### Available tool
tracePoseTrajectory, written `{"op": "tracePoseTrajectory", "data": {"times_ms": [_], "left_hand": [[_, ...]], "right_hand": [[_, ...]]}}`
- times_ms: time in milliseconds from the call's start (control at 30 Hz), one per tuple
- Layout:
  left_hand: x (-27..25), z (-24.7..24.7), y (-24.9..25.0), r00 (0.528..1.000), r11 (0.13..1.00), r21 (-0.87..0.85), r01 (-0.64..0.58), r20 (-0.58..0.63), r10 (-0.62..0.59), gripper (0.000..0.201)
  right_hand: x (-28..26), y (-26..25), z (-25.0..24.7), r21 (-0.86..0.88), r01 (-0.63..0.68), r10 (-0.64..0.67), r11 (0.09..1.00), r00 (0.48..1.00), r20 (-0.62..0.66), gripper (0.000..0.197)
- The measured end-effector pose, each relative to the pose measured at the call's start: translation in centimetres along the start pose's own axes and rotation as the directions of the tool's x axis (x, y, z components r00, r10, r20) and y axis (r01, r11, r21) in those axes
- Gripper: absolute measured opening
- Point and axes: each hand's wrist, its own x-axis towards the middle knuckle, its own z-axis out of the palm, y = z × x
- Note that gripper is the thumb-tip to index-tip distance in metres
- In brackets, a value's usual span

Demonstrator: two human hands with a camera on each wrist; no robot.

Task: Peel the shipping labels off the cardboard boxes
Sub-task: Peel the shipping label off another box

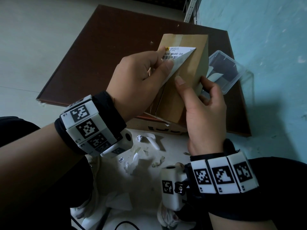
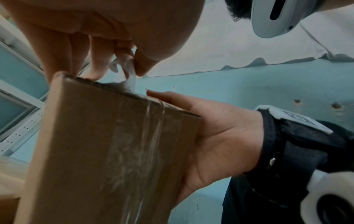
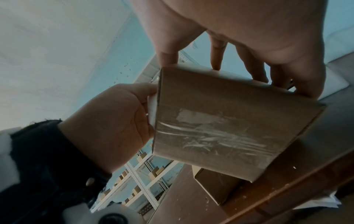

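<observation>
Shipping label (image 1: pixel 178 58) is partly lifted off the top face of the cardboard box (image 1: pixel 184 77); its far strip with printed text and barcode is stuck flat, while the right corner is folded over toward the near-left, showing its white back. The lifted part is pinched between thumb and fingers of the left hand (image 1: pixel 141 77); in the left wrist view the white paper is seen bunched at the fingertips (image 2: pixel 141 69) right at the box's top edge. Box is held up off the brown board (image 1: pixel 99 52), tilted, long axis running near to far. It is clamped by the right hand (image 1: pixel 202 110): thumb laid on the top face just beside the peeled zone, fingers wrapped over the right edge. Clear tape is seen along the box's centre seam and on its near end face, wrinkled.

A second cardboard box (image 1: pixel 159 127) lies on the board's near edge, directly under the held one. A clear plastic container (image 1: pixel 227 72) sits just right of the box, close to the right-hand fingers, with white paper inside. Turquoise wall (image 1: pixel 265 47) runs close along the right side, so little room is left there. Open floor lies to the left and far-left. Paper scraps (image 1: pixel 146 146) are scattered on the near floor between the wrists. Metal shelving (image 3: pixel 138 174) is visible in the right wrist view
</observation>
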Motion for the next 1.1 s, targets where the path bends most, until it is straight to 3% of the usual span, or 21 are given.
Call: {"op": "tracePoseTrajectory", "data": {"times_ms": [433, 1100], "left_hand": [[-0.19, 0.15, 0.2, 1.0, 1.0, -0.011, -0.001, -0.013, 0.001, 0.036], [-0.35, 0.36, 0.28, 0.998, 0.997, -0.055, 0.046, -0.027, -0.048, 0.029]], "right_hand": [[0.04, 0.0, -0.12, -0.004, 0.001, 0.0, 1.0, 1.0, 0.02, 0.046], [0.39, 0.55, -0.28, -0.018, -0.016, 0.017, 1.0, 1.0, 0.013, 0.057]]}}
